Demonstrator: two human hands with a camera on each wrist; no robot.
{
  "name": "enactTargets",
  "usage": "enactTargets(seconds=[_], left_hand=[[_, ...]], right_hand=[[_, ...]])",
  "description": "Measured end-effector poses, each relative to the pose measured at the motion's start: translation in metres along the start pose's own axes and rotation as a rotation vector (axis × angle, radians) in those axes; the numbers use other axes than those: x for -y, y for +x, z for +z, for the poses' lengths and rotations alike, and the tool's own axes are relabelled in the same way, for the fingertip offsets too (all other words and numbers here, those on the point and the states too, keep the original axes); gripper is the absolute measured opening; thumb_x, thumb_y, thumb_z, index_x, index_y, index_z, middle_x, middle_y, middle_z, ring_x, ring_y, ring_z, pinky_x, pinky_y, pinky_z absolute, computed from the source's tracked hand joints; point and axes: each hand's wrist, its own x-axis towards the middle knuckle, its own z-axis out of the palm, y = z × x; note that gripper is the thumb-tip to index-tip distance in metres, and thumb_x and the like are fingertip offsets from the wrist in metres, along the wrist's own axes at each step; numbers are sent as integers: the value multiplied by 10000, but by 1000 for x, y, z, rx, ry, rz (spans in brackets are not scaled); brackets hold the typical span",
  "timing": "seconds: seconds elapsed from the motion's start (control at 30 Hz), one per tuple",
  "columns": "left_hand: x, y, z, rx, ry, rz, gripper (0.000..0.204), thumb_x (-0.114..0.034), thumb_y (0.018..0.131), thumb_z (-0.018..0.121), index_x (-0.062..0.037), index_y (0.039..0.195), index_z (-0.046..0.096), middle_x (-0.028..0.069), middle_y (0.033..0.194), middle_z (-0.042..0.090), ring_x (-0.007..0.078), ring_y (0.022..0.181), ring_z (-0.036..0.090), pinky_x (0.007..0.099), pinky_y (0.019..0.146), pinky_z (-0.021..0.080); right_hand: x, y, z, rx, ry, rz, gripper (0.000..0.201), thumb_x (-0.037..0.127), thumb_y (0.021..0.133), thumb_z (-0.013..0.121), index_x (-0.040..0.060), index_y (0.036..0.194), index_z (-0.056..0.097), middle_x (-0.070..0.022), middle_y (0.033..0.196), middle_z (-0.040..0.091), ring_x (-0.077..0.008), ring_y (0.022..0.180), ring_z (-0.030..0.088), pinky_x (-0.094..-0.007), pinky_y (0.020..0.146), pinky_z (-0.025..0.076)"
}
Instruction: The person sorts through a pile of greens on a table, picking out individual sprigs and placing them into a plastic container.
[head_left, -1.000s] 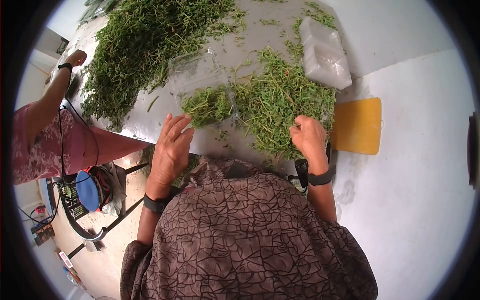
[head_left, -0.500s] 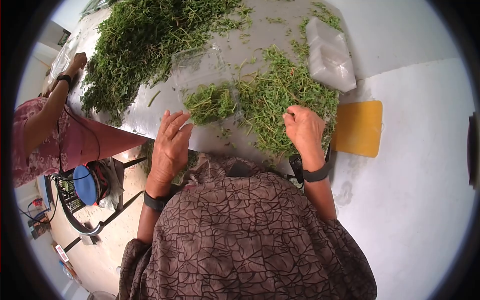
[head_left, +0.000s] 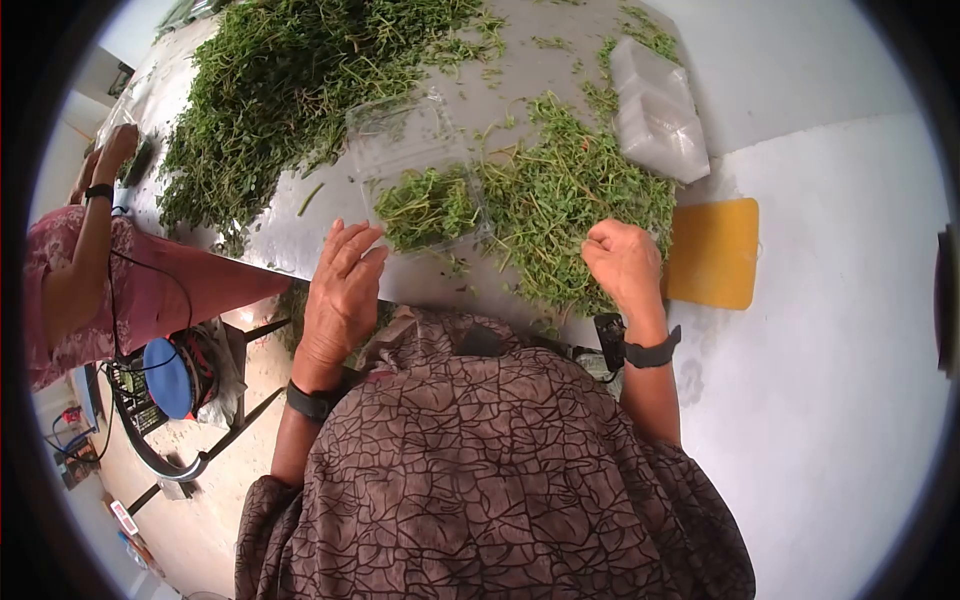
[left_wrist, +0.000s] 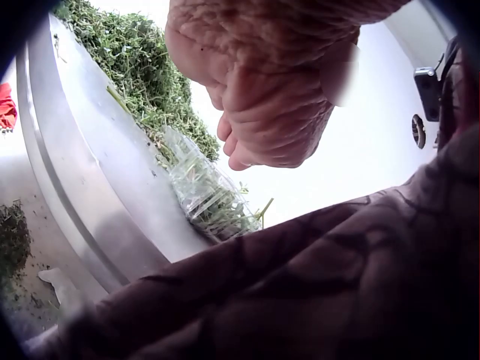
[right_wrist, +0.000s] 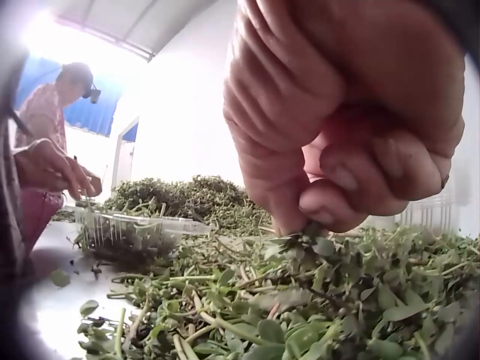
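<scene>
My right hand [head_left: 628,265] is over the near pile of leafy green sprigs [head_left: 560,185]. In the right wrist view its thumb and finger pinch a green sprig [right_wrist: 319,246] at the top of that pile. My left hand [head_left: 343,290] hovers by the table edge with loosely bent fingers, just left of a clear plastic clamshell box [head_left: 392,128]. The box's lid is folded back, and cut greens [head_left: 428,208] lie in its base. In the left wrist view, the back-folded underside of my left hand [left_wrist: 262,97] hangs above the box, nothing visible in its fingers.
A larger heap of greens [head_left: 280,90] covers the table's far left. Stacked clear boxes [head_left: 655,115] stand at the right edge, above a yellow board [head_left: 713,253] beside the wall. Another person in pink [head_left: 75,285] works at the left. A single stem [head_left: 311,198] lies on the metal tabletop.
My right hand moved slightly left over the pile, then back right. My left hand has barely moved. The other person's hand at the left has shifted.
</scene>
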Motion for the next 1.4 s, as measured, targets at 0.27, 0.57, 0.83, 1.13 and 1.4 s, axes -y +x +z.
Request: enactTargets(seconds=[0.27,0.57,0.83,1.13,1.4], left_hand=[[24,0,1,-7,-103,-16,336,112,746,605,-27,1051,605,122,1182,589,341,1166,535,506,1054,377],[53,0,19,-90,-243,-20,487,65,757,589,-20,1231,515,169,1308,499,377,1240,459,441,1049,380],[64,-6,34,-45,-422,-52,481,-175,934,508,-21,1370,377,222,1387,400,381,1283,400,436,1066,329],[64,-9,39,-68,-418,-155,496,-199,942,486,1,1373,346,233,1397,373,387,1268,395,434,1067,323],[63,-12,40,-88,-386,-258,495,-282,979,421,-3,1381,343,231,1390,393,378,1273,396,427,1067,317]], right_hand=[[0,-63,-46,178,-10,323,95,127,707,609,47,740,650,-137,641,615,-283,594,611,-365,586,469],[-34,-165,13,574,-415,267,149,217,701,614,81,720,670,-168,731,636,-378,723,622,-456,646,501],[-1,-164,0,359,-357,399,179,186,727,669,64,858,677,-182,780,645,-370,762,629,-440,684,497],[24,-67,-20,-75,-261,220,326,152,762,696,36,1060,634,-175,880,638,-360,795,625,-422,689,497],[33,44,5,-143,-277,-82,422,240,767,717,-13,1081,589,-201,938,628,-371,837,620,-446,713,499]])
